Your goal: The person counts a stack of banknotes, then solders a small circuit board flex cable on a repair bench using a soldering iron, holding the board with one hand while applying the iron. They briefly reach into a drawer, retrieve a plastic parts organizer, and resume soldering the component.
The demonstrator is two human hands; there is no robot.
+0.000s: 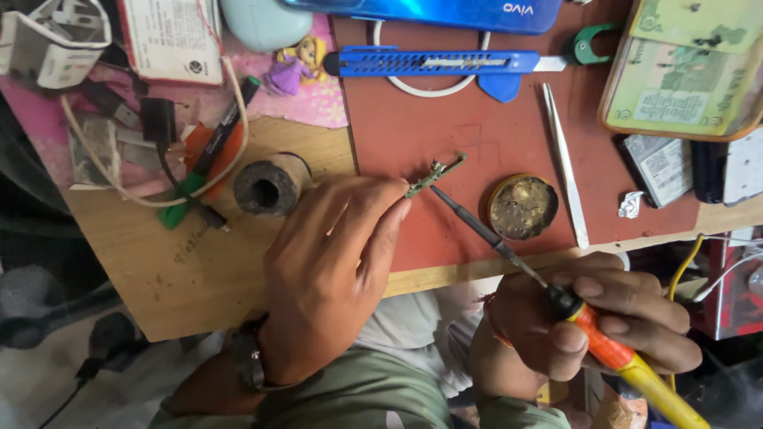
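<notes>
Two hands at work; left hand (334, 262) pinched small green board (435, 176) at fingertips, board held just above red mat (445, 135); right hand (604, 318) closed round orange-yellow iron (556, 298), tip touching board's lower end; judged soldering step under way; flux tin (522, 207) lay between hands, just beside iron shaft; tweezers (566, 171) beyond tin; next move likely called for steady board, light tip contact.
</notes>
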